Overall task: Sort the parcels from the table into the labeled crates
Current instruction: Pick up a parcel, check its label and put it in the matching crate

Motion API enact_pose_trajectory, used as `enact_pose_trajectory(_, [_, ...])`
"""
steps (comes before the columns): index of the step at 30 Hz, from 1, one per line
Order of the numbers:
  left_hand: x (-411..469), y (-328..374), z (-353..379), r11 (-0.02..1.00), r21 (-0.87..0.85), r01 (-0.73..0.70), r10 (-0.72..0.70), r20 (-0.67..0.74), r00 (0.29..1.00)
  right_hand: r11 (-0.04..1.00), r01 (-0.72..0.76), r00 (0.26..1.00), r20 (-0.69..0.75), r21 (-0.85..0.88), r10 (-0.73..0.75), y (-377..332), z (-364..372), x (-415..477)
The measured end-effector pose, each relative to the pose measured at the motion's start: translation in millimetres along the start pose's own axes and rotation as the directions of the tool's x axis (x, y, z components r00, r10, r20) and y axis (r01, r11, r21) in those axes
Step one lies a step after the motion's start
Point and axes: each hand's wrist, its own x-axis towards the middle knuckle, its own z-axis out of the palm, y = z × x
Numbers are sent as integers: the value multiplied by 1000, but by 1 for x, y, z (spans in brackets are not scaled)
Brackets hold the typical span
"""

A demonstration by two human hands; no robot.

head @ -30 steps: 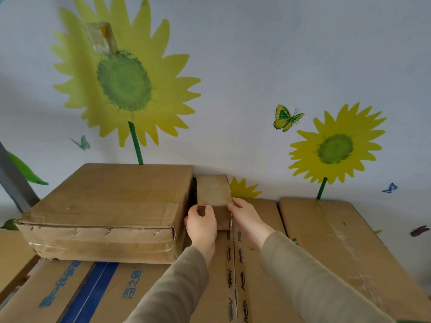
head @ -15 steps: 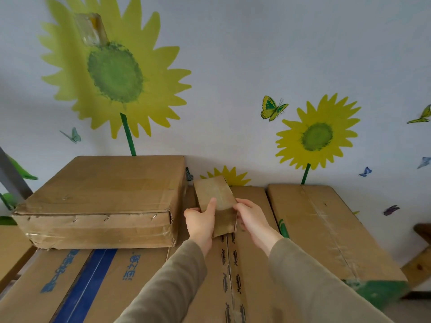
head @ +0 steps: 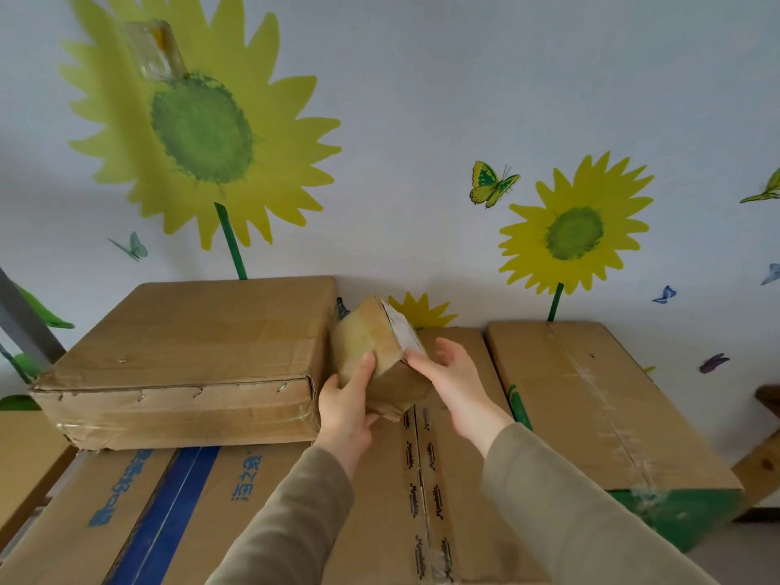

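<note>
At the left, a flat carton (head: 181, 356) lies on top of a blue-striped carton (head: 126, 521). Its right edge is just beside the parcel (head: 371, 344), so we judge the 1st risk to be a knock: a swing to the left could catch that edge and twist the parcel out of the grip. The parcel is small, brown and tilted, 1 corner up, above the far end of the taped carton (head: 422, 500) in the middle. We cannot tell whether its lowest corner touches that top. A white label (head: 407, 331) shows on its right face. If a hand covers it or it is turned away, we think the parcel could be misread and go to the wrong crate. No crate is in view, so the carry must leave this spot, and a 1-sided hold could let the parcel slip on the way. At the right, a long carton (head: 599, 407) lies apart from both hands. The left hand (head: 344, 405) sits below and left of the parcel, thumb pressed up the near face, fingers out of sight under the lower left corner, so it grips the parcel. The right hand (head: 458, 377) is at the parcel's right, fingers nearly straight with their tips on the labelled face and the thumb raised; it steadies and does not clasp.
</note>
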Motion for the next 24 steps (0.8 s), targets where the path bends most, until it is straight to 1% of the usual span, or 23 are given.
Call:
enact_pose_trajectory(1, [-1,1,-1,1000,-29,6,-6,23,1000,998,-61,998,20,25,61,-4,-2,-1])
enact_pose_trajectory(3, [-5,5,-1,998,-64,0,4,66,998,978,-192,977,112,83,182,-9,-4,-3])
enact_pose_trajectory(5, [-8,7,-1,995,-94,-14,24,113,993,955,-232,959,208,185,193,-13,-5,-2])
enact_pose_trajectory(7, [-10,10,0,993,-105,-51,65,144,987,937,-206,965,219,282,146,-16,-3,-3])
enact_pose_trajectory(10, [-18,16,-1,989,-38,-141,145,173,974,931,-140,979,185,338,80,-20,-3,-10])
enact_pose_trajectory(12, [-22,20,-1,975,75,-209,189,215,958,934,-98,987,156,343,46,-24,-3,-15])
enact_pose_trajectory(14, [-22,24,-1,933,236,-272,217,235,948,946,-60,993,117,320,23,-26,-3,-22])
enact_pose_trajectory(15, [-22,26,-2,905,311,-289,221,236,946,950,-38,996,93,310,9,-26,-2,-24])
enact_pose_trajectory(17, [-26,29,-2,882,373,-289,203,252,946,960,8,999,42,279,-20,-25,1,-28])
enact_pose_trajectory(21, [-39,34,-2,900,336,-277,178,297,938,969,85,996,-41,231,-78,-22,7,-39])
enact_pose_trajectory(24, [-41,38,-10,933,248,-262,188,287,939,943,94,995,-57,320,-79,-23,6,-49])
